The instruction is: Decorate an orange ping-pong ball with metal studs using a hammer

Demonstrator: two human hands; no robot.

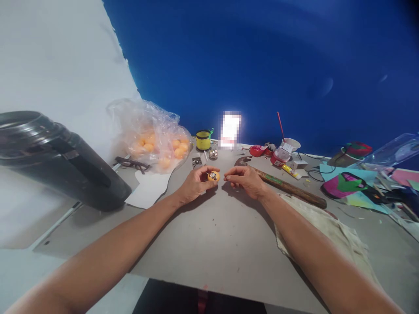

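Note:
My left hand point(199, 182) grips an orange ball point(214, 179), the size of a ping-pong ball, with shiny silver pieces covering its top. Just to the right, apart from the ball, my right hand point(244, 179) is pinched; whatever lies between its fingertips is too small to make out. Behind my left hand sits a small container of silvery bits point(197, 162). A ball covered in silver point(213, 154) stands a little farther back, close to a yellow cup point(203, 140) with a dark rim.
On the left, a clear plastic bag of orange balls point(149, 141), eyeglasses point(132, 164) and a large dark flask point(65, 161). A wooden-handled hammer point(288, 187) and a beige cloth point(322, 226) lie by my right arm. A glue stick point(290, 171), tubs point(284, 152) and coloured craft material point(345, 185) are farther right.

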